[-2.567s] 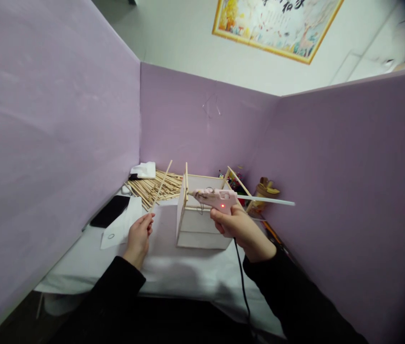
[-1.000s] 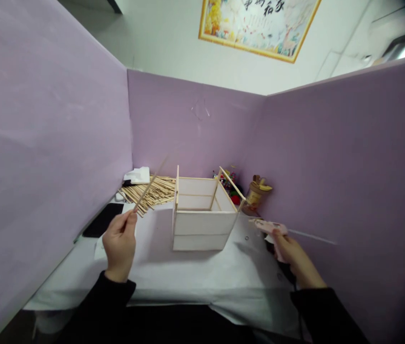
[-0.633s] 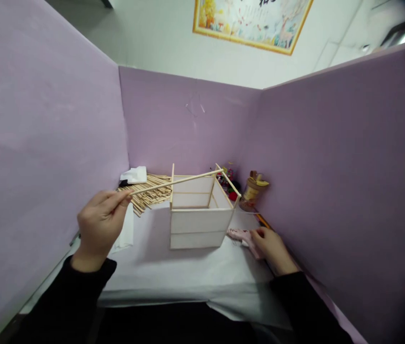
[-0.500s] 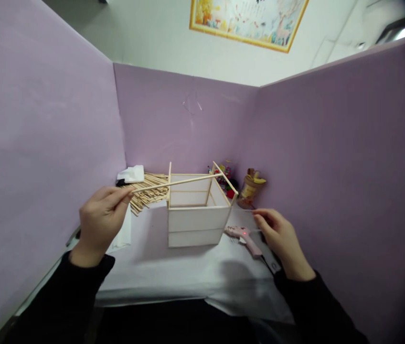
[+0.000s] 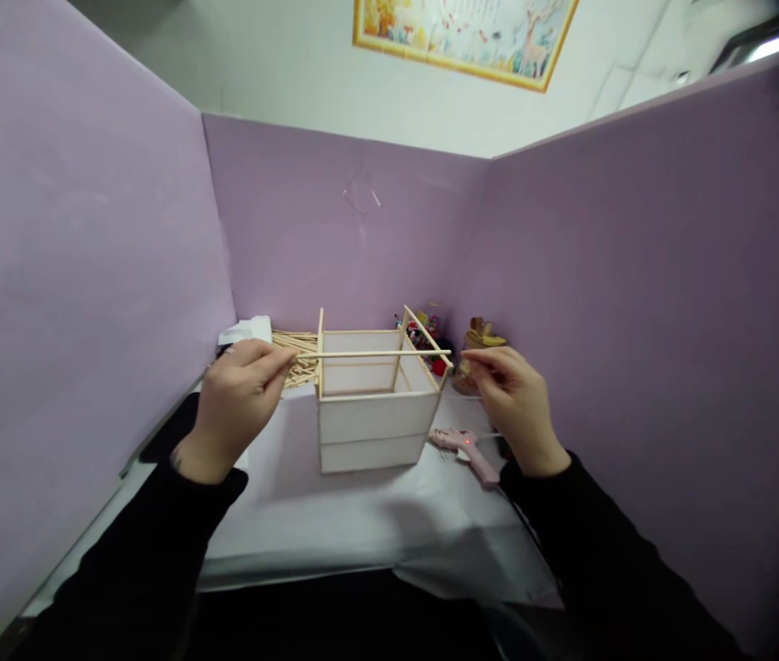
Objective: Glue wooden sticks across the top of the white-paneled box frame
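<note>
I get a plain pale tan off the wooden stick (image 5: 368, 353), and white panels edged in the same light wood on the box (image 5: 376, 419). The glue gun (image 5: 465, 447) shows me soft pink with a glowing red light (image 5: 468, 442). My feed gives plain black for the sleeves (image 5: 148, 551) and greyish white for the table (image 5: 334, 537). I see tan to straw yellow in the pile of sticks (image 5: 301, 343), unpatterned lilac partitions (image 5: 307, 229), a pale, faintly green wall (image 5: 279, 83), and a golden-yellow border on the framed picture (image 5: 465, 37), its pale ground patterned with orange and yellow foliage
</note>
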### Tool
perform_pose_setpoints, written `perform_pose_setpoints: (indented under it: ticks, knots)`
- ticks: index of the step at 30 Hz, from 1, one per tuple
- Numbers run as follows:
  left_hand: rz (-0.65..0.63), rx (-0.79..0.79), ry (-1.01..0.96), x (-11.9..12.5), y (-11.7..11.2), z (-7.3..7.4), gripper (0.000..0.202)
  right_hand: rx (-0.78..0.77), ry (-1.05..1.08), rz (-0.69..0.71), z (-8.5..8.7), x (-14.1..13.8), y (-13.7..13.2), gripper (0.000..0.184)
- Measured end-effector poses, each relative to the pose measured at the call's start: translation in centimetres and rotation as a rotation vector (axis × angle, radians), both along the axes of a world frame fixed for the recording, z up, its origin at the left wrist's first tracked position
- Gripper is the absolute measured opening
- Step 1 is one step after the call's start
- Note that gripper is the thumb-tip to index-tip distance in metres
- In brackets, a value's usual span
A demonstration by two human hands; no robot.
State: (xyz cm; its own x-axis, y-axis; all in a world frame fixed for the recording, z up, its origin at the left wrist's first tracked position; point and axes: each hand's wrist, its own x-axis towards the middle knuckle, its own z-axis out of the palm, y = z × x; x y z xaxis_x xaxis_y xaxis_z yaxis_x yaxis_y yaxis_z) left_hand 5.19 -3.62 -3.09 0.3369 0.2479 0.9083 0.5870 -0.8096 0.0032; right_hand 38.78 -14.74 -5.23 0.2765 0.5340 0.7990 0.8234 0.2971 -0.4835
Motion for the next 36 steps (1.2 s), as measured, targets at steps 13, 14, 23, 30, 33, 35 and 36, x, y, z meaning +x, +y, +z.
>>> perform_pose_setpoints:
  ticks: [13,14,23,30,33,35,36]
  knots:
    - [-0.043,0.006,0.097,1.1,0.3,0.9,0.026,-0.016,0.016,-0.041,-1.1,1.0,-0.8,0.021]
    - [-0.038,0.008,0.104,1.1,0.3,0.9,0.027,-0.017,0.018,-0.040,-1.2,1.0,-0.8,0.021]
    - [0.033,0.065,0.193,0.5,0.4,1.0,0.029,-0.065,-0.051,0.014,-1.0,0.7,-0.5,0.029]
    - [0.073,0.100,0.231,0.5,0.0,0.8,0.032,-0.086,-0.124,0.031,-1.3,0.8,0.1,0.033]
    - [0.023,0.109,0.220,0.5,-0.2,0.6,0.030,-0.084,-0.140,0.020,-1.5,1.0,0.2,0.031]
    - [-0.002,0.108,0.196,0.4,-0.2,0.4,0.027,-0.087,-0.146,0.014,-1.6,1.1,0.2,0.030]
    - [-0.005,0.105,0.181,0.4,-0.2,0.3,0.024,-0.089,-0.149,0.012,-1.6,1.2,0.3,0.029]
